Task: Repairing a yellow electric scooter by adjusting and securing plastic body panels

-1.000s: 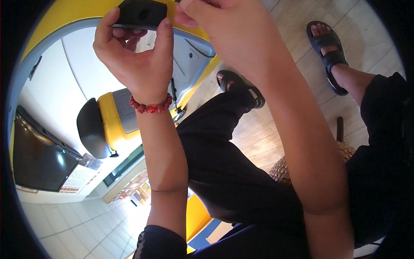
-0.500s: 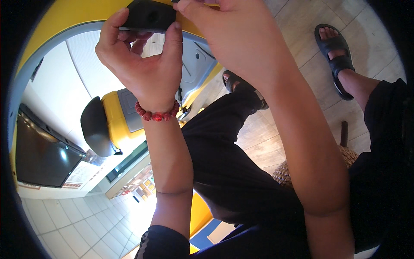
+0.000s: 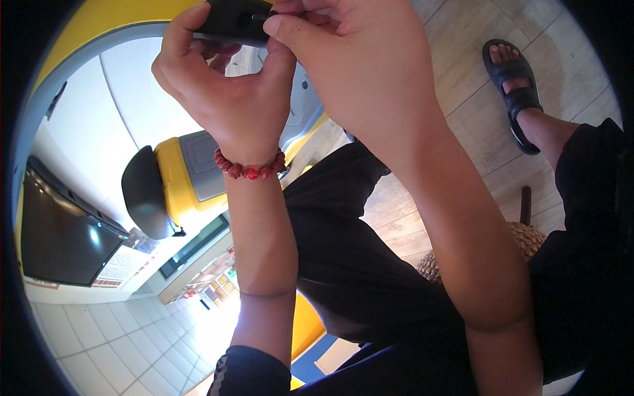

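At the top of the head view, my left hand [image 3: 228, 99] grips a black block-like piece [image 3: 228, 21] with a round dark hollow in its face. The thumb presses at its right end, and the fingers wrap round the left side and underneath. My right hand [image 3: 370, 72] is closed in a pinch at the same piece's right end. A small thin dark pin-like part [image 3: 260, 18] sticks out from its fingertips toward the hollow. Whether that part touches the block I cannot tell. The block's upper edge is cut off by the picture's rim.
Behind the hands curves a yellow panel with a grey border [image 3: 119, 33]. A yellow and grey seat with a black backrest [image 3: 142, 191] stands at left, near a dark screen [image 3: 66, 231]. Below right are my sandalled foot [image 3: 515, 86] and a woven stool [image 3: 528, 241].
My left hand has shifted slightly right with the black block. My right hand has come left and down over the block's right end, bringing the small pin-like part to its face.
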`<state>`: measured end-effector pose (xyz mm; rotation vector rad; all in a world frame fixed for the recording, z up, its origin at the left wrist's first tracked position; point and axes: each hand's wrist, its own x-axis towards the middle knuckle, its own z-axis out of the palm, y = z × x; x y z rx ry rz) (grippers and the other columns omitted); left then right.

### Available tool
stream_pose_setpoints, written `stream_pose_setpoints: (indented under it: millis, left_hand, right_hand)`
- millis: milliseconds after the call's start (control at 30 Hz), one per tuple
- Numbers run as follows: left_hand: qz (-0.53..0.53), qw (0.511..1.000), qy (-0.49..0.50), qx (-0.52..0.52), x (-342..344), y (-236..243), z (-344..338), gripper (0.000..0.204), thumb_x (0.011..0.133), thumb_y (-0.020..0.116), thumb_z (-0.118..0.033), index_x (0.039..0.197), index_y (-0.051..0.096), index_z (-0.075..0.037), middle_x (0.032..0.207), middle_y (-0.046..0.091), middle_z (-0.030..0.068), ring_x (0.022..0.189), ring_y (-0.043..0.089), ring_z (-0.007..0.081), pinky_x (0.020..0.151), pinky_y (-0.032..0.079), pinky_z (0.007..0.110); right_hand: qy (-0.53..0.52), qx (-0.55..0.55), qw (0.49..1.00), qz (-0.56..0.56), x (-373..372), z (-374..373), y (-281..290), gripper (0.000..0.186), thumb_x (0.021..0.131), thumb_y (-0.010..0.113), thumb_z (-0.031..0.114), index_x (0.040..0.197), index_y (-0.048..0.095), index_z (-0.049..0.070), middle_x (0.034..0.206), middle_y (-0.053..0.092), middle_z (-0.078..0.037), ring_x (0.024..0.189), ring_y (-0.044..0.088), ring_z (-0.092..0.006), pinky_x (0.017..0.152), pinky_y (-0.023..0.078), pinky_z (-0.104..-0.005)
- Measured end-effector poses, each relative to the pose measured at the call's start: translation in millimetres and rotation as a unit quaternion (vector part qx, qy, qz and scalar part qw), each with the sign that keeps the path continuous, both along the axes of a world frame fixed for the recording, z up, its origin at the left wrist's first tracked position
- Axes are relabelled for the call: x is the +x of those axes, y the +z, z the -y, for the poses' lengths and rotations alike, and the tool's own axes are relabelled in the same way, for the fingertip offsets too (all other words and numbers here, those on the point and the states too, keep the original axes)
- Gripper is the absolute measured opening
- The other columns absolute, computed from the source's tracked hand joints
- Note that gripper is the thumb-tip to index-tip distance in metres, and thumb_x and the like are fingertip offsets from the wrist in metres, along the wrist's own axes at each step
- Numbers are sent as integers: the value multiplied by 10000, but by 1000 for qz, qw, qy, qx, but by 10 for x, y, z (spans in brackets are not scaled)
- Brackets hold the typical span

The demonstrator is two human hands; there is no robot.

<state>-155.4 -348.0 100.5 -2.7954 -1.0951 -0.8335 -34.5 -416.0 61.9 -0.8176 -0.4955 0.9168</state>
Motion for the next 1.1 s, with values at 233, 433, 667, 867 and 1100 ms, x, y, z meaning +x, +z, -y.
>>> stream_pose_setpoints:
  millis: [233,433,667,867,1100]
  left_hand:
    - [2,999,30,-14,-29,48,-3,699,709,803,-157,1230,342,-84,1055,553,134,915,615,180,757,547,270]
    - [-20,1000,7,6,-8,56,-42,636,754,765,-131,1230,350,-60,1006,568,127,864,616,163,712,533,230]
    - [109,994,-6,-27,127,-95,81,534,761,721,-45,1211,436,-88,1004,512,22,842,520,96,738,450,239]
    - [65,998,26,-1,132,-61,102,481,806,688,-58,1210,430,-79,1009,493,15,850,506,84,728,453,236]
    - [33,998,39,35,164,-67,107,451,823,652,-22,1213,430,-63,1034,466,21,833,496,82,701,455,229]
  right_hand:
    - [-68,-51,985,149,-10,-30,170,128,787,606,15,903,561,-12,823,611,-197,772,615,-361,688,496,-377]
    - [-72,-86,976,186,-20,10,248,116,795,567,55,890,530,0,798,590,-198,743,596,-376,665,481,-417]
    - [-174,-38,957,228,-169,-145,91,75,775,562,25,837,522,8,740,582,-182,690,594,-360,611,481,-404]
    - [-184,-23,964,192,-198,-178,108,39,758,567,1,777,536,16,692,571,-161,662,585,-338,577,475,-375]
    - [-200,-17,959,198,-202,-200,19,37,719,616,2,749,605,20,705,584,-153,683,578,-343,619,464,-399]
